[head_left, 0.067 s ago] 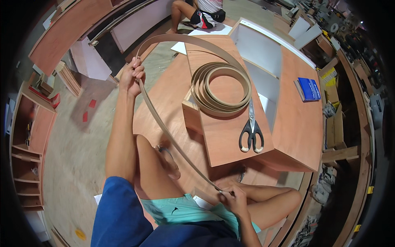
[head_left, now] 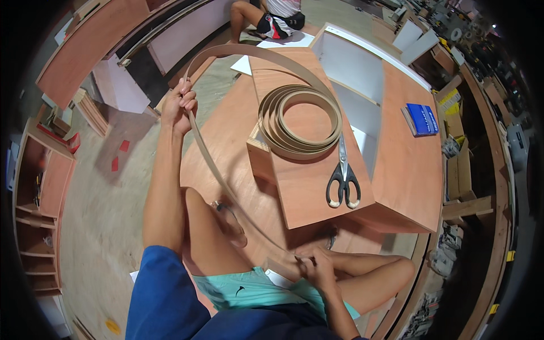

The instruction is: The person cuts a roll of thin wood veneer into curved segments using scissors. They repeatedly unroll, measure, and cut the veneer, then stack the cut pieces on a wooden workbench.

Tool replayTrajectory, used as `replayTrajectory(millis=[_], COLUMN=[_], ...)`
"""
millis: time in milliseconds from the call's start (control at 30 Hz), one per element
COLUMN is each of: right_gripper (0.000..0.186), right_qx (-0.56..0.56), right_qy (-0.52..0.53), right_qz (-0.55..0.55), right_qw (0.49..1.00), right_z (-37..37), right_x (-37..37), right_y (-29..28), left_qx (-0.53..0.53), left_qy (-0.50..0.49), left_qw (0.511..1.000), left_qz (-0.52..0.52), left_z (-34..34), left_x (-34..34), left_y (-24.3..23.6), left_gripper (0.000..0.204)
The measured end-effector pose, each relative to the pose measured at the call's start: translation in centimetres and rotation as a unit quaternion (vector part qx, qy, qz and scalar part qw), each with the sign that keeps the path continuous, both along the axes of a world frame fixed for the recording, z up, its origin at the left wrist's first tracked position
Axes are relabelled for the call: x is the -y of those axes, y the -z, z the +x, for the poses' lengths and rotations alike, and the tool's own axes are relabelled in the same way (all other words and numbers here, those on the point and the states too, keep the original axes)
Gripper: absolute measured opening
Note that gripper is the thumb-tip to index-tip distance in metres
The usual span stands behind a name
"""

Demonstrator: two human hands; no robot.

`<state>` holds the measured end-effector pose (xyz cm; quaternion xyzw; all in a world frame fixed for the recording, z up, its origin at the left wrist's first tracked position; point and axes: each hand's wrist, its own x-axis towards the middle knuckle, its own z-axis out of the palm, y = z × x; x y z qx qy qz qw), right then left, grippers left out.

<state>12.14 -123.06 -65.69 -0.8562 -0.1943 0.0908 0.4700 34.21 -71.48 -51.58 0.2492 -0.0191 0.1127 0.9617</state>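
Stretched out to the left, my left hand (head_left: 180,107) is closed around a long brown strip of edge banding (head_left: 214,170). From there the strip bows down to my right hand (head_left: 318,267), whose fingers pinch its end close to my lap. The strip's other side arches over to a loose coil of banding (head_left: 301,152), which rests on a wooden panel (head_left: 317,207). Black-handled scissors (head_left: 343,180) lie on the panel just below the coil, their blades pointing away from me and their tips partly hidden by it.
A blue box (head_left: 422,120) sits on the wooden cabinet (head_left: 391,170) at right, which has white inner compartments. Another person (head_left: 277,20) sits at the far side. Open wooden shelving (head_left: 42,212) stands at left; a cluttered wooden rack (head_left: 493,226) runs along the right.
The whole view has shifted slightly. My right hand has turned a little at the strip's end; my left hand keeps its hold.
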Motion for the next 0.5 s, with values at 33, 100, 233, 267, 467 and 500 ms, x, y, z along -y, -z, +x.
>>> replayTrajectory(millis=[33,100,233,267,467,500], right_gripper=[0.009,0.009,0.026,0.037,0.022,0.014], right_qx=[0.032,0.000,0.006,-0.084,-0.085,-0.088], right_qy=[-0.013,-0.001,-0.009,-0.028,-0.173,-0.139], right_qz=[-0.019,0.001,-0.131,-0.143,-0.024,-0.002], right_qw=[0.999,1.000,0.991,0.986,0.981,0.986], right_z=[0.6,0.8,0.6,1.2,1.0,1.3], right_x=[-1.0,-3.3,-6.3,-7.6,-7.2,-7.1], right_y=[0.8,2.5,9.7,7.1,-5.4,-9.7], left_qx=[0.005,0.019,-0.013,-0.022,-0.085,-0.102], left_qy=[0.013,0.045,0.056,0.048,0.054,0.065], left_qw=[1.000,0.998,0.987,0.977,0.895,0.882], left_qz=[0.017,0.047,0.148,0.204,0.434,0.455], left_z=[0.0,0.3,0.2,-0.4,-4.2,-5.3], left_x=[0.3,0.8,3.7,3.9,8.6,9.6], left_y=[-0.5,-1.0,-4.8,-5.3,-8.2,-8.6], left_gripper=[0.024,0.023,0.024,0.025,0.030,0.032])
